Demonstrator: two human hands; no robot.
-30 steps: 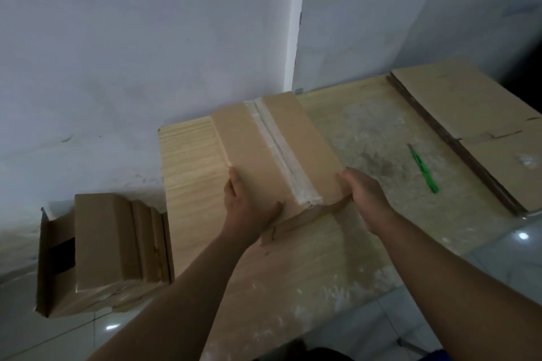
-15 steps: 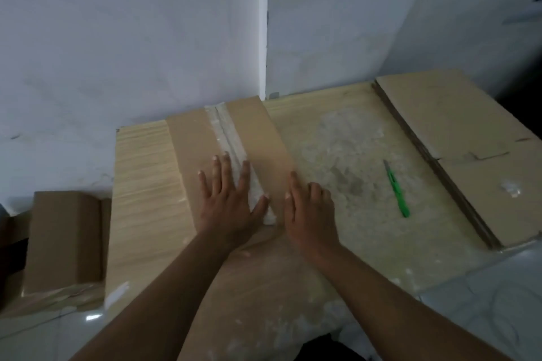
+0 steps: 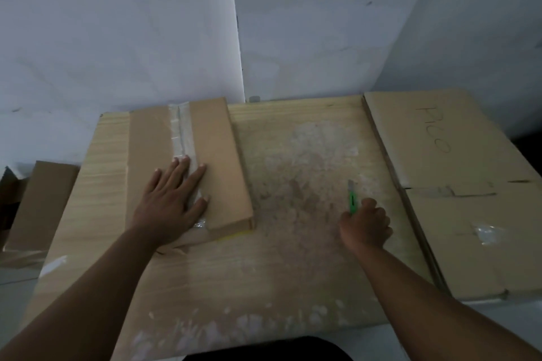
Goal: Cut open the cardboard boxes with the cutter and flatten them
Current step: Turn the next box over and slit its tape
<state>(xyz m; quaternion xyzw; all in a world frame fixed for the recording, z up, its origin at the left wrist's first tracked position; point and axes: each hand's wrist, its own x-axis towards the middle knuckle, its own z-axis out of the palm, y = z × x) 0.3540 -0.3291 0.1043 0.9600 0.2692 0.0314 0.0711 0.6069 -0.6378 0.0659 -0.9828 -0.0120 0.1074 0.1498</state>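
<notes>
A shallow brown cardboard box (image 3: 220, 161) with clear tape along its middle seam lies on the left half of the wooden table (image 3: 293, 272). My left hand (image 3: 173, 199) presses flat on its top, fingers spread over the tape. To the right, my right hand (image 3: 366, 223) curls round the handle of the green cutter (image 3: 352, 198), whose blade end points away from me and lies on the table.
A stack of flattened cardboard (image 3: 457, 190) with handwriting covers the table's right end. Further boxes (image 3: 35, 208) stand on the floor at the left. White walls close off the back. The table's middle is worn and stained.
My right hand left the box, moved right and took hold of the green cutter. My left hand stays flat on the box top.
</notes>
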